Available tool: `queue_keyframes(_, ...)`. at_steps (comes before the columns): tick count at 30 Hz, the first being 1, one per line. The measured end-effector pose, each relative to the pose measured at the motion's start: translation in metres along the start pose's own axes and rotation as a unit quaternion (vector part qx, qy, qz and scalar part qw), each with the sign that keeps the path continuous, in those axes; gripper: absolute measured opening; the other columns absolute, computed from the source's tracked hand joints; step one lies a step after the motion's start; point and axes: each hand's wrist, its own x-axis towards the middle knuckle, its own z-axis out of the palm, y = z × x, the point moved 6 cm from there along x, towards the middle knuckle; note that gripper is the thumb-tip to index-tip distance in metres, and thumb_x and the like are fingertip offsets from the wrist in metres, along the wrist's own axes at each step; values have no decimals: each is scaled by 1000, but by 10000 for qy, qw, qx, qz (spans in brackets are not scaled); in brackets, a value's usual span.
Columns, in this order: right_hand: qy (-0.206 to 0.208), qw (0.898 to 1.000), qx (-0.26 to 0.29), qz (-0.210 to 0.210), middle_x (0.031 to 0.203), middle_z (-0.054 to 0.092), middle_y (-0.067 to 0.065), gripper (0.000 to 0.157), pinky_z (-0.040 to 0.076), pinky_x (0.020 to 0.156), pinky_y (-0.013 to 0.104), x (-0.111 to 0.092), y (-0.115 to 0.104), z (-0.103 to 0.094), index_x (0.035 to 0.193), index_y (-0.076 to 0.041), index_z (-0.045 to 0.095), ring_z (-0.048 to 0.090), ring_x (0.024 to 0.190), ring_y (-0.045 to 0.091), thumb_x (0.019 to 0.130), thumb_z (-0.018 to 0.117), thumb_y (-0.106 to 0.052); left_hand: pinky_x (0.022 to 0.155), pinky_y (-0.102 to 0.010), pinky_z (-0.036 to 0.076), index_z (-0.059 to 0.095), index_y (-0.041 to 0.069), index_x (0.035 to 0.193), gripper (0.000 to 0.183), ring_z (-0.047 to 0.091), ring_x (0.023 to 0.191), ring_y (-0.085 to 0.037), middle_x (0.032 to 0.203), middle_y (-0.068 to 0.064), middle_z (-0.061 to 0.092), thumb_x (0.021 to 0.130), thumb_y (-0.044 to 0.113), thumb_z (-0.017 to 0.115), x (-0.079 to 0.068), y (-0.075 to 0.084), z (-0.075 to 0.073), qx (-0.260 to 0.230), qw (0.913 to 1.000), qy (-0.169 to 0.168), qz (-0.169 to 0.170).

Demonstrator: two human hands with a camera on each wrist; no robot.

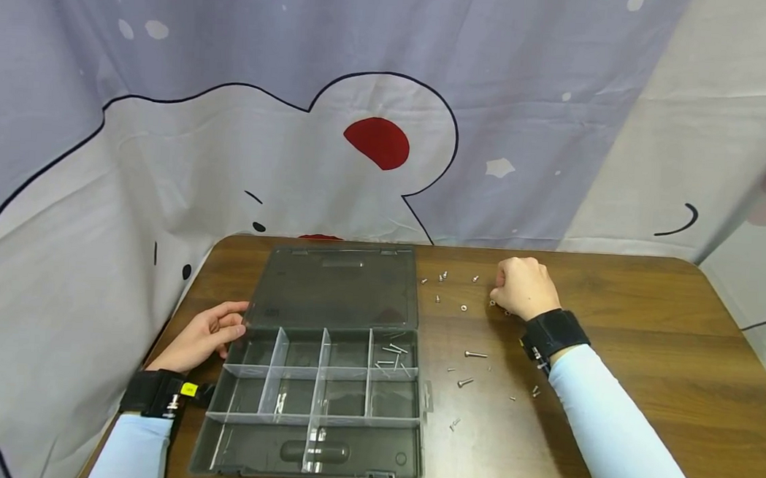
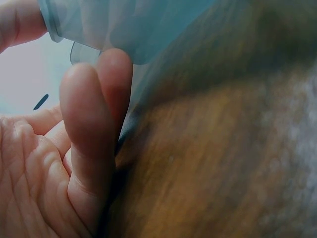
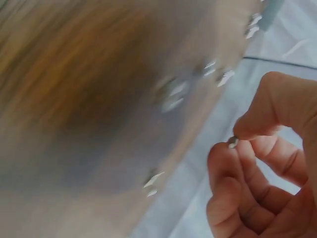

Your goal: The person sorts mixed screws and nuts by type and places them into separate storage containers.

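Observation:
In the head view a grey translucent compartment box (image 1: 302,477) lies on the table with its lid (image 1: 337,287) folded back. Its far right compartment holds several thin screws (image 1: 394,349). My left hand (image 1: 209,334) grips the box's left edge near the hinge; in the left wrist view the thumb (image 2: 20,22) lies at the plastic rim and fingers show through it. At the far right of the box, my right hand (image 1: 526,288) is low over the table. Between its thumb and fingertip it pinches a small metal nut (image 3: 233,142).
Small nuts (image 1: 464,307) and short screws (image 1: 443,275) lie scattered between box and right hand. Longer screws (image 1: 476,355) are nearer the front, beside the box's latch (image 1: 428,397). A printed curtain (image 1: 263,151) hangs behind the wooden table (image 1: 646,343).

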Motion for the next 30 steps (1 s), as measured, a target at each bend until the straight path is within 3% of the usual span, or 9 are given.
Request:
queue_keyframes(6,71,9963,290,-812,66,59,-2,16,45,61,38,-5,-53,-4,63,-18,58,56,64,21,66,66,-5,57,-28,57,42,-9,150,53,61,73,-9,100,3,64,105,13,61,0,0,0,-30,10000,21,-48)
queue_keyframes(15,114,9704,628,-2329,72,54,-6,19,44,58,28,-24,-146,-3,70,-18,61,50,62,8,65,67,0,57,-29,57,43,-8,150,52,61,70,-11,100,-1,65,105,13,61,0,1,-1,-4,10000,18,-21)
queue_keyframes(23,-39,9492,1019,-2977,76,52,-6,21,40,58,21,-39,-208,1,74,-18,61,47,63,5,69,65,2,57,-29,57,43,-7,150,51,61,70,-11,100,0,65,105,12,60,2,2,0,46,10000,-44,60)
queue_keyframes(30,-164,9291,1013,-3552,76,47,-7,22,34,57,17,-52,-251,10,74,-19,59,42,61,4,73,64,2,56,-29,57,43,-9,149,51,61,71,-9,99,3,65,105,12,60,1,1,0,27,10000,-15,19)
